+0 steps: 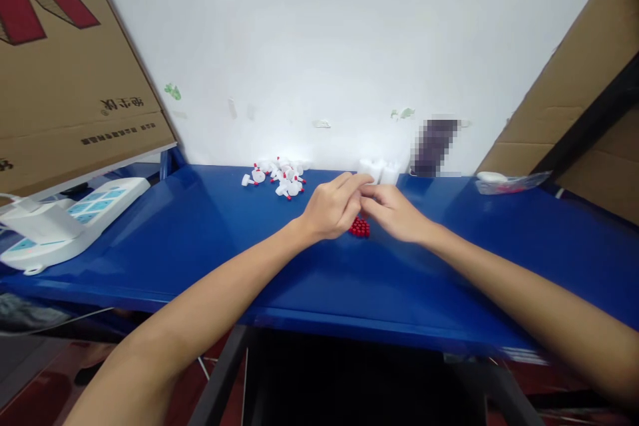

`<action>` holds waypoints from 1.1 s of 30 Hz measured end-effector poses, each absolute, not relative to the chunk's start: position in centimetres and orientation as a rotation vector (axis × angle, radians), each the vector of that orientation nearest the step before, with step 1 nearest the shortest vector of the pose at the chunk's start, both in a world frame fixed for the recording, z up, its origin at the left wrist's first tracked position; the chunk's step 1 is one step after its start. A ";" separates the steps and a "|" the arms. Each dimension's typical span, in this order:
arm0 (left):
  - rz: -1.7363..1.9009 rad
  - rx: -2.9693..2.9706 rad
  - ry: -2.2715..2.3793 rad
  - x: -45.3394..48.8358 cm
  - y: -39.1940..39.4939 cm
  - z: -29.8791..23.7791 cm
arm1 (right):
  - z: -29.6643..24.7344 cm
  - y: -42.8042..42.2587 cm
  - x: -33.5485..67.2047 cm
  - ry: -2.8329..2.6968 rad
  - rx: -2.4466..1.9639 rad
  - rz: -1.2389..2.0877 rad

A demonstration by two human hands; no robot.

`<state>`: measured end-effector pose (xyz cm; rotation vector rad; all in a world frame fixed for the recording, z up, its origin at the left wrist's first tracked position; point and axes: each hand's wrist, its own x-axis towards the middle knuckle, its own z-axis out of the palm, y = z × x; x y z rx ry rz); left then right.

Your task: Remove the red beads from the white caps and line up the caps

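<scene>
Two Hands Meeting Over a Cluster of Small Red Pieces

A person's left hand (337, 206) and right hand (394, 210) are touching at the fingertips above a blue tabletop (210, 239). The left fingers are curling close together, and the right thumb and forefinger are pinching inward; whatever they may be gripping is hiding behind the knuckles, so one cannot tell if they are clamped on anything. Just below the hands, small red pieces (359, 228) are standing in a tight group on the blue surface. They are looking like light, stiff plastic, probably hard to crush but prone to rolling if knocked; their sides are offering the best hold, between thumb and fingertip. To the left, toward the white wall (309, 46), white fittings with red tips (284, 180) are lying in a loose heap. These are also appearing light and rigid, their broad white parts likely giving a surer grip than the narrow tips.

Behind the hands, white objects, possibly bottles (390, 174), are standing partly covered, their contents not showing. At far right, a clear plastic bag (524, 182) is seemingly holding something red, while a white oval piece (492, 177) is lying at its left end. A power strip (107, 210) is carrying a white plug (47, 221) at left, below a leaning cardboard panel (74, 86).
</scene>
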<state>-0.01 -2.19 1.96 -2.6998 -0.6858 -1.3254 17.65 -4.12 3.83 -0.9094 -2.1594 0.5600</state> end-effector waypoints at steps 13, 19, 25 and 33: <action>-1.355 -2.815 -0.879 0.5 -2.5 1.4 | 1.9 -3.5 18.1 -2.206 -0.766 0.325; -1.515 -3.060 -1.023 0.4 -1.6 1.1 | 1.4 -3.2 18.4 -2.075 -0.801 0.106; -1.664 -3.143 -0.957 0.4 -1.8 0.9 | 2.1 -3.8 18.3 -2.160 -0.761 0.233; -1.559 -2.937 -0.716 0.4 -2.8 2.1 | 3.4 -5.1 17.8 -2.157 -0.661 0.160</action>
